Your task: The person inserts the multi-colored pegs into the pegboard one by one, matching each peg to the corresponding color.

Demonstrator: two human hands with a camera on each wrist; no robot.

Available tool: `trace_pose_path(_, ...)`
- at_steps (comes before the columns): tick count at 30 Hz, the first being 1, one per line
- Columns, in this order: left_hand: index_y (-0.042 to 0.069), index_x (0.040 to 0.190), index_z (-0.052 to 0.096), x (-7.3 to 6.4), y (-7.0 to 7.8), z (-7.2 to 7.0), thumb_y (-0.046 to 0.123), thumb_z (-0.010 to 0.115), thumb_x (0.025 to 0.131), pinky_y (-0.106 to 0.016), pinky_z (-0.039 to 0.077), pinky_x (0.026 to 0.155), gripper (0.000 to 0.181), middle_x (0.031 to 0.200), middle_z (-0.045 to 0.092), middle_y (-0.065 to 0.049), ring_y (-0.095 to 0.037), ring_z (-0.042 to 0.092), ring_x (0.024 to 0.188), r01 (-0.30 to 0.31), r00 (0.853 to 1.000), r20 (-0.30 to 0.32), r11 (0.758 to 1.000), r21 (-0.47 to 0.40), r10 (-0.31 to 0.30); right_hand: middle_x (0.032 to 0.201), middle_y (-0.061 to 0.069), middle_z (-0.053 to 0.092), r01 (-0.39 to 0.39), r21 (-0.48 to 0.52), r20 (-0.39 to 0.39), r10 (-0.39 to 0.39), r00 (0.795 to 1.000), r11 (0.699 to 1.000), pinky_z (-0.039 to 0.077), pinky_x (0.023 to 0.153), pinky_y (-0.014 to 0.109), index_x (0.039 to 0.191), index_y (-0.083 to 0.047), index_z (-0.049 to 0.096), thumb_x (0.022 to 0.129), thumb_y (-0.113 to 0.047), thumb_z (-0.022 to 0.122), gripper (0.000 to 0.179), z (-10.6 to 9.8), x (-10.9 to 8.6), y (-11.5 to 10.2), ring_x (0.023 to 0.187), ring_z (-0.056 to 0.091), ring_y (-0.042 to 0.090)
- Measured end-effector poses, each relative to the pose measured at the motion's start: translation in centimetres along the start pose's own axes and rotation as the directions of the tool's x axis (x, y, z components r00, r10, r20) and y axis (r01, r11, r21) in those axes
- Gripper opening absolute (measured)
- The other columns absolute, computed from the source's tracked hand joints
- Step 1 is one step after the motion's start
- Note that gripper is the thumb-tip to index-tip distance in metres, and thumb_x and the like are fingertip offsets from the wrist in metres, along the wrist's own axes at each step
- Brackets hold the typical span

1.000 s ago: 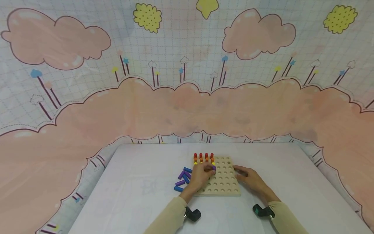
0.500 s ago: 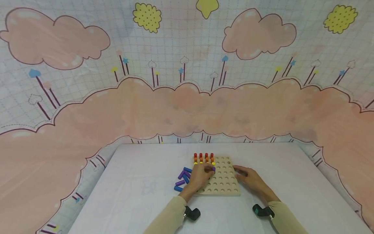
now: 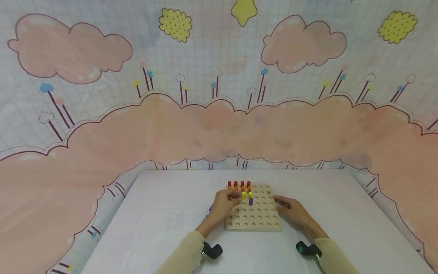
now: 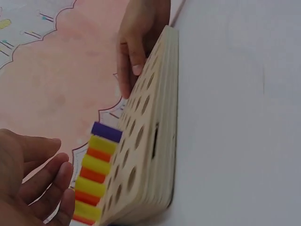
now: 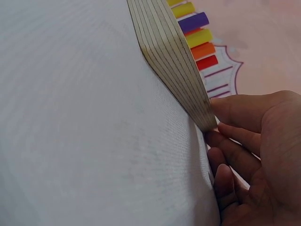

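Observation:
A wooden pegboard (image 3: 253, 227) lies on the table with rows of red, orange and yellow pegs (image 3: 250, 195) standing in its far left part. One purple peg (image 3: 251, 201) stands upright just in front of the yellow row, also seen as a purple peg (image 4: 107, 132) in the left wrist view. My left hand (image 3: 222, 205) hovers over the board's left edge; in the left wrist view its fingers (image 4: 59, 162) are loosely bent with nothing between them. At the right edge my right hand (image 3: 295, 213) holds the board, thumb and fingers (image 5: 235, 150) against its side.
Loose purple and blue pegs (image 3: 210, 208) lie left of the board, mostly hidden by my left hand. The white table (image 3: 164, 213) runs back to a patterned cloth backdrop (image 3: 205, 129). Dark wrist cameras (image 3: 213, 251) sit on both wrists.
My left hand has let go of the purple peg, which now stands in the board, and has moved left. The right hand stays put. The head view has tilted slightly up.

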State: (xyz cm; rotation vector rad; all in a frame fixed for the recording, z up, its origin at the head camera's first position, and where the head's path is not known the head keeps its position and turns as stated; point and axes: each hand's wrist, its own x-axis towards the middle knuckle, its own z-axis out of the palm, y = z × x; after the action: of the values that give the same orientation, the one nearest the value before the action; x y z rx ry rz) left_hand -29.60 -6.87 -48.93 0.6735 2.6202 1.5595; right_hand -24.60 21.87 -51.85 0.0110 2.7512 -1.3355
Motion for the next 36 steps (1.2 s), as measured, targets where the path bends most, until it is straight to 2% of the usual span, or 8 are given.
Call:
trace_pose_path(5,0.006,0.105,0.072,-0.9,-0.5,-2.7,0.014,0.069,0.091,-0.022,0.054,0.079,0.016,0.098,0.073,-0.003,-0.013,0.067,0.09,-0.017,1.0,-0.021,0.999,0.048,0.018,0.146,0.018,0.05,-0.005,-0.009,0.001,0.005,1.0,1.0,0.033,0.112,0.06,0.14,-0.013,0.055,0.094,-0.024,0.065,0.049,0.1,-0.1,-0.2,0.138,0.042,0.042)
trace_pose_path(7,0.007,0.106,0.072,-1.2,-1.0,-3.6,0.014,0.068,0.092,-0.022,0.055,0.08,0.016,0.098,0.073,-0.002,-0.013,0.067,0.09,-0.001,0.999,-0.033,0.998,0.066,0.003,0.146,0.019,0.051,-0.002,-0.018,-0.003,0.002,1.0,1.0,0.034,0.111,0.06,0.14,-0.013,0.055,0.094,-0.024,0.065,0.049,0.1,-0.1,-0.3,0.137,0.043,0.042)
trace_pose_path(14,0.008,0.108,0.071,-2.4,-3.7,-6.4,0.016,0.066,0.093,-0.024,0.054,0.08,0.017,0.098,0.071,0.0,-0.012,0.063,0.089,0.117,0.991,-0.073,0.991,0.061,-0.112,0.147,0.017,0.05,-0.009,-0.009,0.006,0.009,1.0,1.0,0.034,0.111,0.059,0.14,-0.015,0.054,0.094,-0.026,0.065,0.049,0.1,0.1,-0.1,0.137,0.043,0.04)
trace_pose_path(19,0.007,0.104,0.071,-3.1,-5.1,-7.7,0.013,0.069,0.091,-0.023,0.054,0.075,0.015,0.094,0.071,-0.001,-0.011,0.064,0.085,0.126,0.988,-0.1,0.989,0.076,-0.118,0.146,0.016,0.052,-0.03,-0.013,0.001,0.03,1.0,0.999,0.036,0.11,0.059,0.14,-0.016,0.055,0.093,-0.026,0.065,0.048,0.2,0.1,0.2,0.135,0.045,0.04)
trace_pose_path(23,0.004,0.101,0.072,-3.5,-6.0,-8.4,0.01,0.071,0.087,-0.02,0.053,0.067,0.015,0.089,0.072,-0.003,-0.01,0.064,0.078,0.13,0.986,-0.114,0.989,0.074,-0.121,0.146,0.016,0.051,-0.029,-0.015,0.002,0.029,1.0,0.999,0.037,0.109,0.058,0.14,-0.016,0.055,0.093,-0.027,0.065,0.049,0.2,0.0,0.3,0.135,0.045,0.039)
trace_pose_path(28,0.001,0.103,0.071,-3.6,-6.3,-8.5,0.009,0.073,0.086,-0.019,0.052,0.064,0.019,0.087,0.072,-0.005,-0.011,0.064,0.077,0.147,0.986,-0.083,0.987,0.063,-0.142,0.148,0.016,0.049,-0.035,-0.011,0.009,0.035,0.999,0.999,0.035,0.111,0.059,0.141,-0.016,0.054,0.094,-0.026,0.064,0.049,0.1,-0.2,0.1,0.138,0.042,0.04)
trace_pose_path(33,0.001,0.105,0.071,-3.4,-6.0,-8.1,0.01,0.072,0.087,-0.023,0.054,0.07,0.021,0.09,0.072,-0.006,-0.012,0.066,0.08,0.142,0.989,-0.045,0.986,0.088,-0.139,0.149,0.016,0.047,-0.035,-0.008,0.015,0.035,0.999,0.999,0.032,0.113,0.061,0.142,-0.017,0.053,0.095,-0.026,0.063,0.048,0.0,-0.1,0.1,0.14,0.039,0.041)
trace_pose_path(36,0.002,0.108,0.071,-3.3,-5.8,-7.8,0.011,0.071,0.088,-0.027,0.056,0.075,0.022,0.092,0.072,-0.005,-0.012,0.065,0.082,0.168,0.986,-0.019,0.981,0.095,-0.167,0.148,0.017,0.049,-0.018,-0.009,0.014,0.018,1.0,1.0,0.033,0.112,0.06,0.141,-0.015,0.053,0.095,-0.025,0.063,0.048,0.1,0.0,0.3,0.139,0.041,0.041)
